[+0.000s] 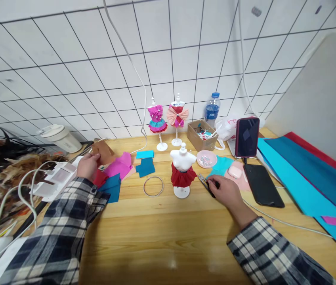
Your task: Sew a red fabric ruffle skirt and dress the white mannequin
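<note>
At the left of the table my left hand point(88, 164) is closed, its fingertips pinching the edge of a brown sheet point(104, 152) of cloth or paper. Beneath and beside it lie magenta pieces point(121, 165) and dark teal pieces point(112, 187). My right hand point(223, 189) has its fingers closed around the black handles of small scissors point(203, 181), whose blades point up and left. Just left of the blades stands a white miniature dress form point(182, 160) wearing a gathered dark red skirt point(182, 176). A thin metal ring point(153, 195) lies flat further left.
Two dressed miniature forms, one in magenta point(156, 114) and one with a peach bow point(177, 116), stand behind. Nearby are a cardboard box point(197, 141), pink dish point(212, 159), water bottle point(212, 109), propped phone point(247, 136), flat black phone point(263, 186) and blue sheets point(287, 184).
</note>
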Demonstrator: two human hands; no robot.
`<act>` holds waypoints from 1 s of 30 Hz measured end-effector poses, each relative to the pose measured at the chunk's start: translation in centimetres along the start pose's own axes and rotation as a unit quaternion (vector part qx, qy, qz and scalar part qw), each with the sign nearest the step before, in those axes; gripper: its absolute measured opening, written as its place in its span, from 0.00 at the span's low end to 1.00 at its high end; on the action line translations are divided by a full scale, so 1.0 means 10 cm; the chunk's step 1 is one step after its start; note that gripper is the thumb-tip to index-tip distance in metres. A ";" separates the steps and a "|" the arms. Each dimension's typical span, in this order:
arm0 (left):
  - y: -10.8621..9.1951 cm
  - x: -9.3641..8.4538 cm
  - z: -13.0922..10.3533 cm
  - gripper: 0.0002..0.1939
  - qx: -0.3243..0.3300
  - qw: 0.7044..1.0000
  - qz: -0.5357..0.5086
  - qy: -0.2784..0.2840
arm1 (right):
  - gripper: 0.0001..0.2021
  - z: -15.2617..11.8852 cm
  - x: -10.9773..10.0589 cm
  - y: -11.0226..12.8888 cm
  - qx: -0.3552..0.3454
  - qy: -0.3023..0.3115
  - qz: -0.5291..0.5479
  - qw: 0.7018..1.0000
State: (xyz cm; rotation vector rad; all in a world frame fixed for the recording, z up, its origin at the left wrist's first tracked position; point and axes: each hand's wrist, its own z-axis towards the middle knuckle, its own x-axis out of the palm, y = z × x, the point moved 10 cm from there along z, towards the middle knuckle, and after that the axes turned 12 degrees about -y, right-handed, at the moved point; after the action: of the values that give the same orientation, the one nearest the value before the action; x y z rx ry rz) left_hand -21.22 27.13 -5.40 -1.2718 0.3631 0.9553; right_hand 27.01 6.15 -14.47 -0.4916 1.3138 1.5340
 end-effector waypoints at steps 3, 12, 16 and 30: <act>-0.10 0.08 -0.42 0.16 -0.093 0.978 -0.172 0.077 | 0.14 -0.01 0.01 0.02 0.007 0.005 -0.010 1.000; -0.20 0.38 -1.99 0.15 -0.275 0.841 -0.404 0.231 | 0.11 -0.07 0.09 0.16 -0.039 0.030 -0.062 0.997; -0.33 0.52 -2.35 0.15 -0.300 0.808 -0.365 0.352 | 0.12 -0.07 0.11 0.10 -0.043 0.040 -0.033 0.998; -0.84 0.79 -2.80 0.20 -0.148 0.738 -0.269 0.602 | 0.08 -0.66 -0.53 1.03 -0.100 0.095 0.294 0.946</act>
State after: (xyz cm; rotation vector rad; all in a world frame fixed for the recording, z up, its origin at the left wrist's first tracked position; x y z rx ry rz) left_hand -2.79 4.73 -14.05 -2.0390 0.7854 -0.4652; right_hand 18.32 -0.88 -7.30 -0.3970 1.5481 2.1739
